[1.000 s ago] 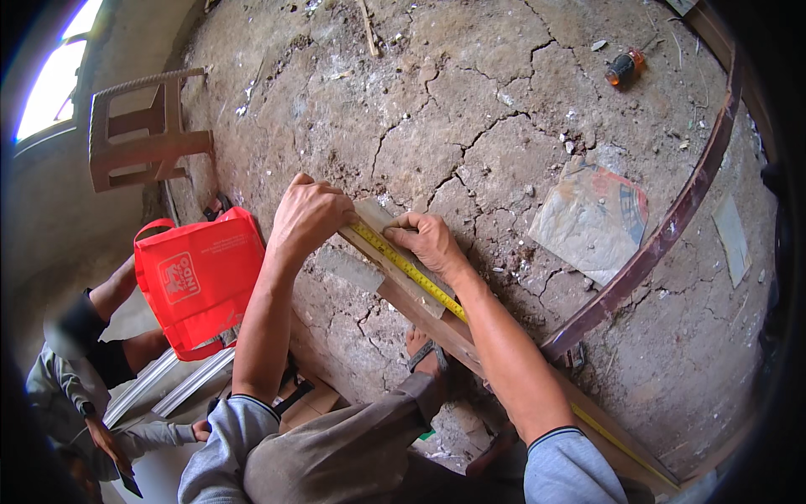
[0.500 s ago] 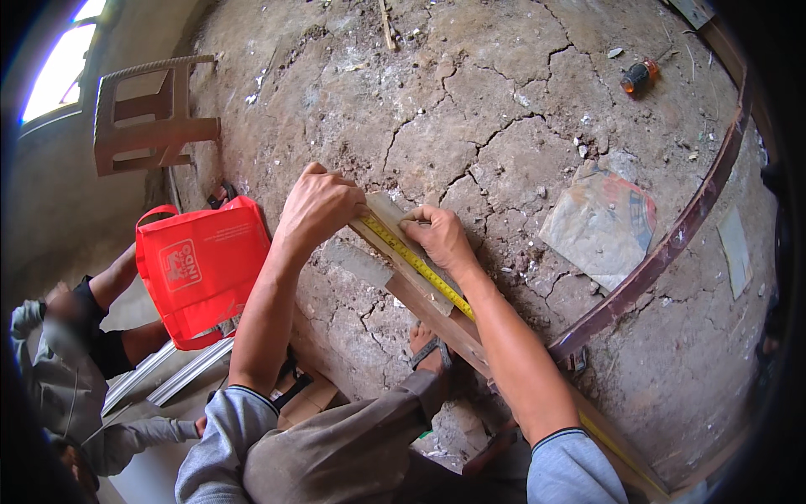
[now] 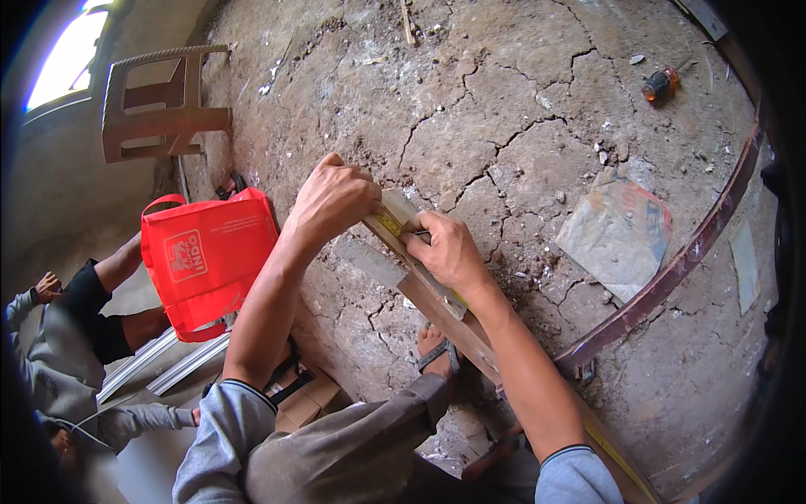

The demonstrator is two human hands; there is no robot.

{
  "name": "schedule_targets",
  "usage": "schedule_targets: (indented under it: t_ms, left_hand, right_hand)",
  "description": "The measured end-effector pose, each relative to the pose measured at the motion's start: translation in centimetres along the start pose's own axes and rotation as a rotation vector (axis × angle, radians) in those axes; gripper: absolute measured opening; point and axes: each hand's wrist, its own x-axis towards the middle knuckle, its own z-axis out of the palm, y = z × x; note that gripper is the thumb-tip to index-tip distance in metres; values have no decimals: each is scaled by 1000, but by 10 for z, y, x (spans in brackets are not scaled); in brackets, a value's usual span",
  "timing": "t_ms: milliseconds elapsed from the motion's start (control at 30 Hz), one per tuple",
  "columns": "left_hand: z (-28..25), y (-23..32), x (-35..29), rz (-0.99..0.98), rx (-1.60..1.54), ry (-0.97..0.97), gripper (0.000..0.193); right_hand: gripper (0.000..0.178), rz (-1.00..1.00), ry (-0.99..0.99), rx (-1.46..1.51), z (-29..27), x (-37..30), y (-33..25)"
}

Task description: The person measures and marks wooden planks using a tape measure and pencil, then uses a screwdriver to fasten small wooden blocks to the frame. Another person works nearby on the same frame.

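L hand [image 3: 336, 193] is curled at the far end of the wood strip [image 3: 426, 275], but its fingertips are hid, so can't tell what it grips. The yellow tape [image 3: 389, 223] runs along the wood, btwn & under the hands. R hand [image 3: 453, 252] has just slid over the tape, w/ thumb & finger bent close; can't tell if they pinch smth. So less tape shows now b/c the R hand hides its middle.

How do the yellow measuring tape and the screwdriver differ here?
The measuring tape is yellow; the screwdriver has a dark-and-orange handle. The tape is a long flat strip, the screwdriver far shorter. The tape lies along wood at the right hand; the screwdriver lies on the floor, untouched. Both are tools.
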Motion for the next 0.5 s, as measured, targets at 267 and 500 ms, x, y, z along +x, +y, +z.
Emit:
schedule_targets:
  t_ms: [267, 500]
  left_hand:
    - [1, -2, -2, 10, -74, 54, 19]
    - [-1, -3, -2, 1, -86, 35, 20]
  right_hand:
    - [19, 104, 48, 135, 2, -2, 0]
    - [19, 169, 74, 121, 2, -2, -4]
